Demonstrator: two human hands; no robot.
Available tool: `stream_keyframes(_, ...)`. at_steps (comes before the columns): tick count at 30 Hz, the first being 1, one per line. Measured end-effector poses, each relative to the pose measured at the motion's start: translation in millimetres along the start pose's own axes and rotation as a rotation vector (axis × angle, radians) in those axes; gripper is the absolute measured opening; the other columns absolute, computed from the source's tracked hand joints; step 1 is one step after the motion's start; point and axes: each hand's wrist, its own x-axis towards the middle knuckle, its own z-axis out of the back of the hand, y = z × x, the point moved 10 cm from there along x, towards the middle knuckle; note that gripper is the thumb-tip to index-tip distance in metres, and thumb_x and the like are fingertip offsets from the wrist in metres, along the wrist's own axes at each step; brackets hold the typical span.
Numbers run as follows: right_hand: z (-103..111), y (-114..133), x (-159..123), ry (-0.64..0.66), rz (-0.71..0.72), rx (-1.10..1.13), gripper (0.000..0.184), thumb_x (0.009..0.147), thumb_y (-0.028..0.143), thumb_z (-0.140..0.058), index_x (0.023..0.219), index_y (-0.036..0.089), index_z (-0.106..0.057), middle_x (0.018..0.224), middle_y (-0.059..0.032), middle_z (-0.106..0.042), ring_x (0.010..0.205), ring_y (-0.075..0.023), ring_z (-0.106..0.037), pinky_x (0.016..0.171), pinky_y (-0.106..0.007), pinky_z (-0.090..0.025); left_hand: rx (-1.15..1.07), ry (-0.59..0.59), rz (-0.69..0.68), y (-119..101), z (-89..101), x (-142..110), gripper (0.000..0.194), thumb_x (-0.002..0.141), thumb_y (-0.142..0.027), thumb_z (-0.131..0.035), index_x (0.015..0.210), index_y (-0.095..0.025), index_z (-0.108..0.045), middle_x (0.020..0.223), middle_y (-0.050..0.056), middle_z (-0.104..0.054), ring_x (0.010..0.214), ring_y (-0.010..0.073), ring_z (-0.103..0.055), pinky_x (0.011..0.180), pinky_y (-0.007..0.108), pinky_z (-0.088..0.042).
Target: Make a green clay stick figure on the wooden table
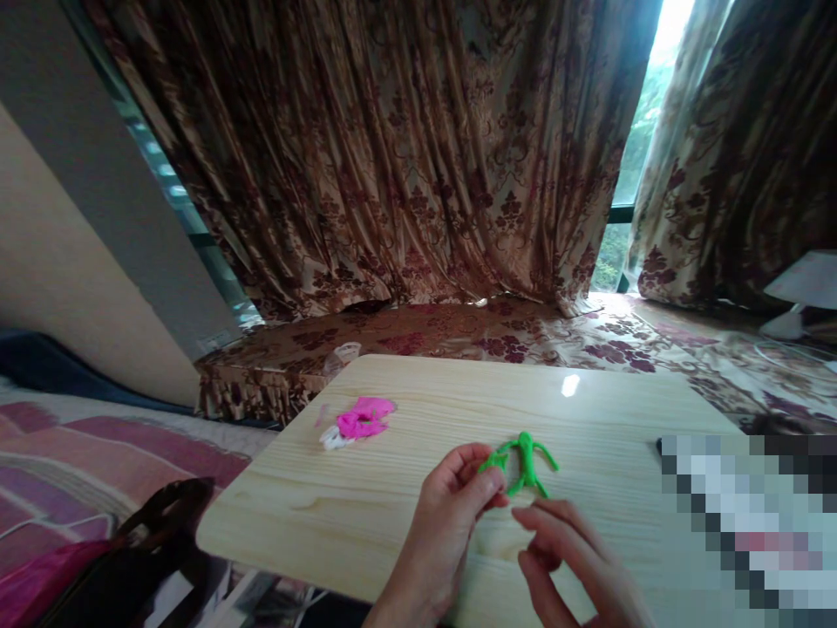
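Left hand (451,497): grip closed, thumb and fingers pinching a small bright-green soft piece (493,462), partly hidden by the fingertips. Piece is held above the bench (327,515), a pale wood-grain top with rounded corners, just beside the green figure.

Right hand (575,549): grip loosely open, fingers curled, thumb apart from the index finger, nothing visible in it. It's near the left fingertips, not touching the piece.

Bright-green soft figure with round head and thin limbs (527,458): flat on the bench just beyond the hands, arms and legs spread.

Containers: clear plastic container (343,353) at the bench's far left corner, partly behind the edge; can't tell if it's a tub or a bag, contents unreadable. Black bag with dark strap (85,584), lower left, beside the bench; can't see inside.

Crumpled hot-pink sheet-like piece (366,419) lies on the bench's left side, well apart from the hands. Crumpled white piece (333,439) touches its near left edge.
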Motion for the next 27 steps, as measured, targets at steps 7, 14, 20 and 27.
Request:
stream_keyframes(7,11,11,7,0.142,0.132,-0.150,0.041,0.076,0.010,-0.050,0.116,0.022,-0.054,0.116,-0.0097,-0.054,0.100,-0.0205,-0.057,0.081,-0.029,-0.051,-0.034,0.187,0.152,19,-25.9,-33,0.024,0.065,-0.021,-0.068,0.086,-0.014,-0.061,0.071,0.002,-0.060,0.065,0.0121,-0.055,0.063,0.024,-0.044)
stream_keyframes(14,17,17,4,0.123,0.114,-0.124,0.036,0.078,0.011,-0.051,0.112,0.021,-0.057,0.101,-0.0094,-0.059,0.090,-0.0189,-0.060,0.076,-0.028,-0.053,-0.059,0.177,0.154,14,-27.3,-44,0.027,0.063,-0.022,-0.070,0.087,-0.014,-0.062,0.077,0.004,-0.064,0.075,0.0143,-0.058,0.069,0.024,-0.045)
stream_keyframes(20,19,17,-1,0.144,0.066,-0.009,0.034,0.078,0.015,-0.052,0.111,0.022,-0.057,0.095,-0.0078,-0.059,0.083,-0.0168,-0.060,0.071,-0.026,-0.052,0.053,0.246,0.136,15,-33.9,-50,0.024,0.071,-0.030,-0.064,0.086,-0.012,-0.063,0.080,0.006,-0.064,0.071,0.0133,-0.057,0.066,0.024,-0.044)
stream_keyframes(27,16,7,-9,0.123,0.029,0.031,0.019,0.077,0.015,-0.052,0.091,0.020,-0.063,0.081,-0.0049,-0.062,0.067,-0.0132,-0.059,0.063,-0.022,-0.051,0.068,0.272,0.189,25,-36.1,-53,0.022,0.067,-0.030,-0.066,0.076,-0.011,-0.059,0.064,0.002,-0.060,0.056,0.0100,-0.054,0.058,0.024,-0.045)
